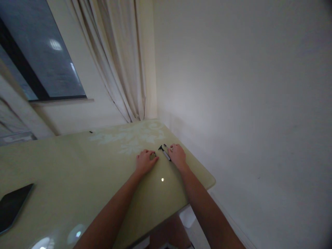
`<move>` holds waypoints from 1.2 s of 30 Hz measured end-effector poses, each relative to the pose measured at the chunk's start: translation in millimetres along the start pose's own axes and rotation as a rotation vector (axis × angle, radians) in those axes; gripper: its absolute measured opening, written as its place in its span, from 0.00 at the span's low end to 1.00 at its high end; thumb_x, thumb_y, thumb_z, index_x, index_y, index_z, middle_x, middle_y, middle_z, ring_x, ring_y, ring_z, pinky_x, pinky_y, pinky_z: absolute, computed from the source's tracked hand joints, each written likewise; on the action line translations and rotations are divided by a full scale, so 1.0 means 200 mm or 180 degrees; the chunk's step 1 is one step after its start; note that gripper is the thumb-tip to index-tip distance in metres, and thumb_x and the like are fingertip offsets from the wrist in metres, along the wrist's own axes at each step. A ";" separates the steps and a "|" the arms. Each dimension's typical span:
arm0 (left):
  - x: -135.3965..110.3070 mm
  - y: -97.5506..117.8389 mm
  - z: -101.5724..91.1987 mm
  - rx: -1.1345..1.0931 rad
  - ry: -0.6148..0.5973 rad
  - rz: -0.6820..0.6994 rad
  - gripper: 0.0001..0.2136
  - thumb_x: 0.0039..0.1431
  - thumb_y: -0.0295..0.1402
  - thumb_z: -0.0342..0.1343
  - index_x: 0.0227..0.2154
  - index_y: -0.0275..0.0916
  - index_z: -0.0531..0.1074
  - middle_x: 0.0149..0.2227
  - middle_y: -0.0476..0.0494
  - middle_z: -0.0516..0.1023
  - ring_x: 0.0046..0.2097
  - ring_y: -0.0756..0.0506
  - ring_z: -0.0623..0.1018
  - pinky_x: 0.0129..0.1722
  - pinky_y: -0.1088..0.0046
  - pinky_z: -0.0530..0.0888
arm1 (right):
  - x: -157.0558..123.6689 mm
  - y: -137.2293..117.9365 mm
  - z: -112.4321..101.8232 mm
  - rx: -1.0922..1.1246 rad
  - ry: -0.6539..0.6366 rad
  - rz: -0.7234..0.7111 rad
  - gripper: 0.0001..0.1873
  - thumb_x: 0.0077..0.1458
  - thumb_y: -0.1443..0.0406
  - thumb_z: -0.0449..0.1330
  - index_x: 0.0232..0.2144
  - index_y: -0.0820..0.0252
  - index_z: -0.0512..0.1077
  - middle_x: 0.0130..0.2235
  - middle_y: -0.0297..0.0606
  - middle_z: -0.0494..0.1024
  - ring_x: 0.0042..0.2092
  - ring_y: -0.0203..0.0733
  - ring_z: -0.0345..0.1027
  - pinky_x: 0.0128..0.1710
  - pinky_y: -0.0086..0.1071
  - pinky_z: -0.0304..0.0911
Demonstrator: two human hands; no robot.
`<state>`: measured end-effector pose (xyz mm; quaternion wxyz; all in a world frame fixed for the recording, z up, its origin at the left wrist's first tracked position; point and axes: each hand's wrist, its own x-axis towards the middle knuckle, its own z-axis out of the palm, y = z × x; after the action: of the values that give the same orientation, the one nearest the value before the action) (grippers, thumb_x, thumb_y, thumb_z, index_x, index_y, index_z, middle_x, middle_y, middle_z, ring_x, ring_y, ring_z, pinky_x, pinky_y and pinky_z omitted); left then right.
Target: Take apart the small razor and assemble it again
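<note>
My left hand [144, 161] rests on the pale green glossy table [77, 180] with its fingers curled, and a small dark thing shows at the fingertips that I cannot make out. My right hand [177, 155] lies just to the right, fingers curled down beside a black and white pen [165, 152]. The pen lies flat on the table between the two hands, touching the right hand's thumb side. Both forearms reach in from the bottom of the view.
A dark tablet or phone [12, 206] lies near the table's left edge. A cream curtain [121, 62] hangs in the corner behind the table, next to a dark window [33, 58]. A plain white wall runs along the right.
</note>
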<state>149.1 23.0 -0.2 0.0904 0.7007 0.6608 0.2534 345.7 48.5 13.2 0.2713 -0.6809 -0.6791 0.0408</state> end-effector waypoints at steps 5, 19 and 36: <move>-0.01 0.00 -0.02 0.0013 -0.0040 -0.0044 0.19 0.60 0.48 0.61 0.49 0.44 0.80 0.51 0.37 0.79 0.55 0.36 0.75 0.54 0.59 0.65 | -0.03 -0.05 0.01 -0.0277 0.0141 -0.0463 0.13 0.64 0.56 0.62 0.41 0.60 0.78 0.45 0.49 0.77 0.51 0.51 0.69 0.49 0.37 0.60; -0.13 -0.23 -0.17 -0.0093 -0.0113 0.0308 0.13 0.58 0.44 0.63 0.41 0.44 0.81 0.45 0.39 0.82 0.50 0.37 0.78 0.51 0.59 0.68 | -0.05 -0.07 0.04 -0.0700 0.0129 -0.0654 0.10 0.63 0.60 0.61 0.39 0.61 0.78 0.46 0.51 0.78 0.51 0.53 0.68 0.49 0.40 0.58; -0.37 -0.80 -0.50 0.0367 0.0379 -0.0439 0.16 0.62 0.44 0.55 0.43 0.41 0.81 0.44 0.36 0.81 0.46 0.36 0.79 0.45 0.62 0.71 | -0.19 -0.55 0.20 0.0568 -0.0326 -0.1204 0.08 0.63 0.67 0.59 0.45 0.57 0.68 0.41 0.37 0.79 0.38 0.41 0.71 0.36 0.30 0.57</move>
<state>-39.7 -51.3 -5.4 0.0277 0.6413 0.7251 0.2492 226.7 17.4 13.5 0.2985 -0.5116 -0.8014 0.0836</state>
